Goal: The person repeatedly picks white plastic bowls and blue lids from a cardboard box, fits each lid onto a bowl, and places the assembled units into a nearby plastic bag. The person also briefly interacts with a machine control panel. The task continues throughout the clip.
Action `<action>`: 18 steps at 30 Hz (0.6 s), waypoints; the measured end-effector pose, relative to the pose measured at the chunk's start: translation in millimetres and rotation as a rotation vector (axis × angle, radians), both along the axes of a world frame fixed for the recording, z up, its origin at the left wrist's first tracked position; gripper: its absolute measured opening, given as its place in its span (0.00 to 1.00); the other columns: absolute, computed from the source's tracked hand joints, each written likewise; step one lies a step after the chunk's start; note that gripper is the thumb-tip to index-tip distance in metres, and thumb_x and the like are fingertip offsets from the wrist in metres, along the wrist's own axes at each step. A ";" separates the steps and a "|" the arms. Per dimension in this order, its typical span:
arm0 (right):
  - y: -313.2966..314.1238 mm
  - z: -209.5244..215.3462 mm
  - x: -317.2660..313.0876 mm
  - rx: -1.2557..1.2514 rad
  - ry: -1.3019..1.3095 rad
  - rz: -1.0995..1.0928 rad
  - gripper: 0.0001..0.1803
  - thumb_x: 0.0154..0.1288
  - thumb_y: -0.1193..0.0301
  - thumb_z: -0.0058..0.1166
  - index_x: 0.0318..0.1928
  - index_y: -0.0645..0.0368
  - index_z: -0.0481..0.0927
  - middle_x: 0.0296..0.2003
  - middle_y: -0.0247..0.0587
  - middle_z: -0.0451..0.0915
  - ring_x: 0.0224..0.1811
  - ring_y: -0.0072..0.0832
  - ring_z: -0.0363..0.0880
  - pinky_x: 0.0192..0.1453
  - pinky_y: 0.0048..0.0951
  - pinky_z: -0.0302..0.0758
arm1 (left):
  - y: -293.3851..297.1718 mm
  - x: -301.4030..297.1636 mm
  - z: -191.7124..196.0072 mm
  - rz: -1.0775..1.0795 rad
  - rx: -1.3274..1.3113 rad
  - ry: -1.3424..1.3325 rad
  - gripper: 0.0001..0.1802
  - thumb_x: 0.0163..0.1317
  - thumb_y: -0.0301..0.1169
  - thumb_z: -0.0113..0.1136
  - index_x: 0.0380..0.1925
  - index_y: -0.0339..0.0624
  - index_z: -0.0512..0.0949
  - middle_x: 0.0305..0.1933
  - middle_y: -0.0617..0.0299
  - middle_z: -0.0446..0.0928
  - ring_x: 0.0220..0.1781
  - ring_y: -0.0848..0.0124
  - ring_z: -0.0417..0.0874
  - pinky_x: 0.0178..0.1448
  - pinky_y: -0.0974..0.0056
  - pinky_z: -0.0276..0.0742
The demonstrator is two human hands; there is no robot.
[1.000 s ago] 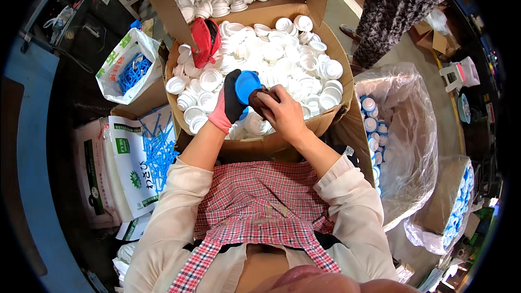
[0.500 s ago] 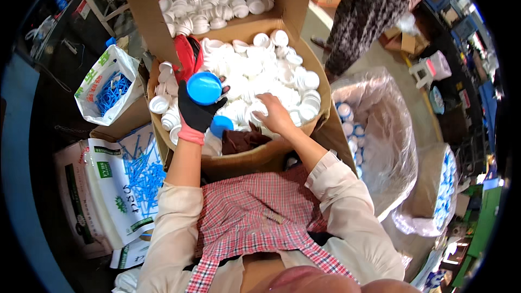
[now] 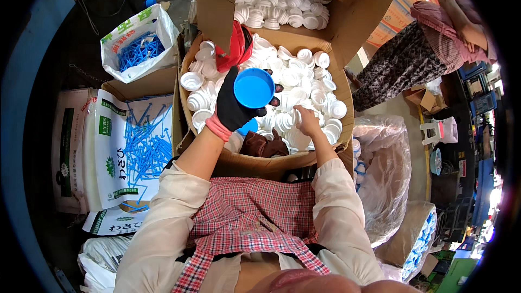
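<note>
Left hand (image 3: 232,109): in a black glove with a pink cuff, raised over the near box, its grip closed around a blue cap (image 3: 253,88) held open side up.
Blue cap: round, bright blue, above the white pieces at the middle of the box, at about 12 o'clock from the person's chest.
Right hand (image 3: 307,122): bare, down among the white caps (image 3: 304,84) just to the right of the glove; fingers curl onto one of them, but whether the grip has closed on it I cannot tell.
Near box (image 3: 271,164): brown cardboard, open, heaped with white caps; a brown cloth (image 3: 264,145) lies at its near edge and a red cloth (image 3: 234,49) at its far left corner.
Far box (image 3: 282,5): second cardboard carton at 12 o'clock, also full of white caps.
Sack (image 3: 127,141): at 9 o'clock, white with green label patches, lying open and full of thin blue sticks.
Small bag (image 3: 138,40): at 10 o'clock, white with green print, holding more blue sticks.
Clear bag (image 3: 388,173): at 3 o'clock, crinkled plastic, just beside the near box.
Other person (image 3: 412,59): at 1 o'clock, in a dark patterned skirt, well apart from the boxes.
</note>
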State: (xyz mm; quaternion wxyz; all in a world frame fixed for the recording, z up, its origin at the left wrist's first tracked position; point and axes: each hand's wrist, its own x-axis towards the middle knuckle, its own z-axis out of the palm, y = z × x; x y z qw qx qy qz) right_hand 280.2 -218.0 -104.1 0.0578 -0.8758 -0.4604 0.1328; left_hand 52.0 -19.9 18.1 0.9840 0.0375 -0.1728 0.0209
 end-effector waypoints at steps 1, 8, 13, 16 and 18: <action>-2.3 -1.8 2.3 0.037 0.017 -0.028 0.39 0.42 0.72 0.66 0.58 0.42 0.65 0.53 0.43 0.72 0.59 0.48 0.68 0.57 0.53 0.68 | -1.3 0.3 0.3 -0.007 0.011 -0.007 0.41 0.64 0.59 0.44 0.66 0.40 0.57 0.63 0.33 0.61 0.57 0.40 0.71 0.45 0.44 0.81; 7.3 49.8 -2.3 0.728 0.267 -0.115 0.37 0.45 0.77 0.64 0.56 0.59 0.60 0.51 0.46 0.64 0.53 0.36 0.69 0.52 0.34 0.72 | -16.0 -0.6 -6.3 0.394 0.274 0.191 0.35 0.65 0.51 0.44 0.63 0.35 0.58 0.69 0.36 0.56 0.71 0.36 0.54 0.72 0.34 0.49; -1.8 129.1 -57.1 1.057 0.880 -0.004 0.33 0.51 0.83 0.61 0.57 0.54 0.63 0.55 0.37 0.66 0.57 0.27 0.67 0.53 0.30 0.73 | -18.8 9.9 -17.3 0.122 0.110 0.259 0.38 0.65 0.61 0.40 0.65 0.45 0.58 0.67 0.38 0.60 0.66 0.35 0.64 0.57 0.38 0.72; -12.6 152.7 -69.1 1.061 0.998 0.013 0.31 0.51 0.82 0.65 0.56 0.55 0.69 0.58 0.34 0.66 0.61 0.26 0.65 0.55 0.30 0.72 | -27.5 15.9 -17.6 0.146 0.161 0.256 0.38 0.67 0.60 0.38 0.66 0.45 0.57 0.67 0.38 0.59 0.67 0.36 0.62 0.60 0.37 0.69; -18.2 159.3 -72.4 1.100 1.005 0.041 0.35 0.48 0.83 0.66 0.57 0.55 0.69 0.58 0.34 0.66 0.62 0.27 0.64 0.57 0.31 0.72 | -39.7 17.3 -5.6 0.199 0.164 0.287 0.35 0.68 0.55 0.37 0.68 0.44 0.55 0.69 0.39 0.56 0.69 0.37 0.58 0.66 0.36 0.61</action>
